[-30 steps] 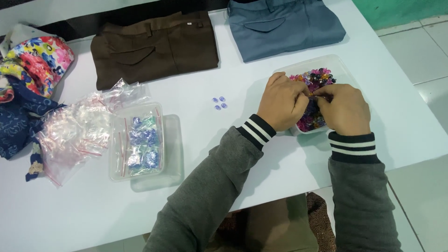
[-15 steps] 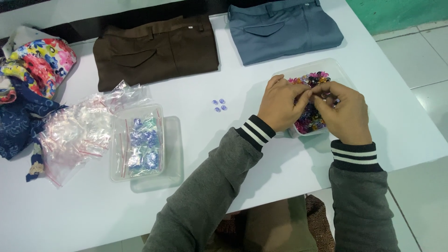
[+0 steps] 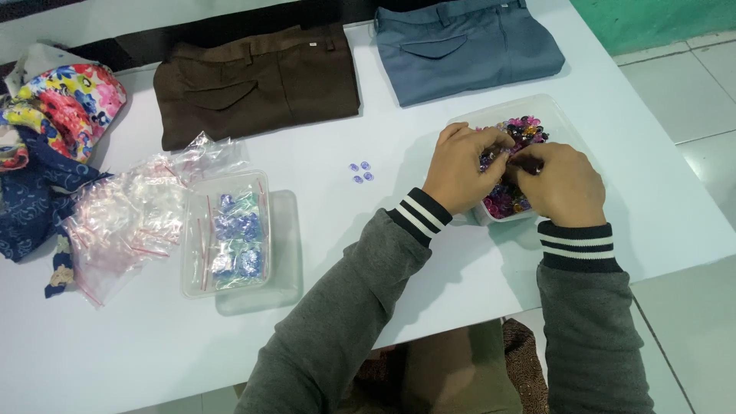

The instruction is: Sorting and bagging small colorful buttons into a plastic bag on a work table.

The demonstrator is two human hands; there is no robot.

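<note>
A clear plastic tub [image 3: 537, 108] at the right of the white table [image 3: 399, 253] holds several small beads [image 3: 523, 130] in purple, pink and dark colours. My left hand [image 3: 464, 169] and my right hand [image 3: 558, 184] are both over the tub, fingers curled down into the beads and fingertips close together. What the fingertips pinch is hidden. Three small purple beads [image 3: 360, 171] lie loose on the table, left of my left hand.
A second clear tub [image 3: 226, 234] with small filled bags stands on a lid at centre left, beside a heap of empty zip bags [image 3: 130, 211]. Folded brown trousers [image 3: 257, 80] and blue-grey trousers [image 3: 468, 46] lie at the back. Floral cloth [image 3: 54, 115] is piled far left.
Both hands stay over the bead tub; the fingers have shifted slightly among the beads. The rest of the table is unchanged.
</note>
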